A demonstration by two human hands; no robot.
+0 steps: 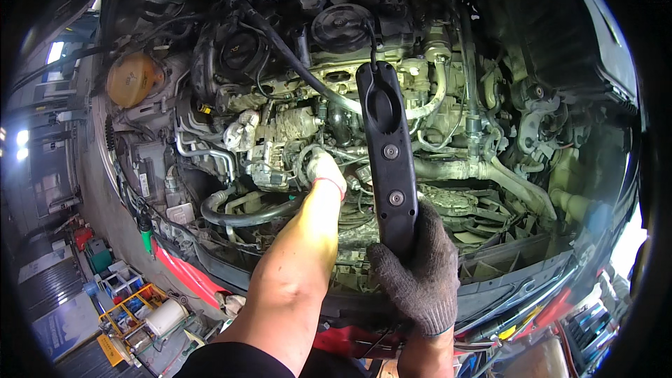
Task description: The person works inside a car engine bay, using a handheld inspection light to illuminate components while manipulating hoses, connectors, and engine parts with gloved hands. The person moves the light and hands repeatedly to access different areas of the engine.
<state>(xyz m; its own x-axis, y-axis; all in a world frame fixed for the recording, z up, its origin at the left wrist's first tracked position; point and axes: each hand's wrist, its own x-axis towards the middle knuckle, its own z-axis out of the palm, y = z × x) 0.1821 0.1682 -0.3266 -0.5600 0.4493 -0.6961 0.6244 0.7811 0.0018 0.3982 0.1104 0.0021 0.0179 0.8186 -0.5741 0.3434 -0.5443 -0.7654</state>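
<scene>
Black work light (387, 147) upright over engine bay (448, 168), centre of scene, lower end clamped in right hand (416, 266), dark knit glove, fingers wrapped around handle. Left hand (323, 168), pale glove, reaches far into bay among hoses, left of light; grip state cannot tell, fingers hidden. Best kept: light steady, aimed at left hand's spot, clear of black hose (294, 56). Orange-capped reservoir (133, 78) far left.

- Right hand (420, 266), in a dark grey knitted glove, grips the lower end of a long black plastic bar-shaped work lamp (386, 147), held upright over the open engine bay (476, 168).
- Left hand (323, 168), in a pale glove, reaches down among grimy hoses.
- An orange round reservoir cap (131, 78) sits far left.
</scene>
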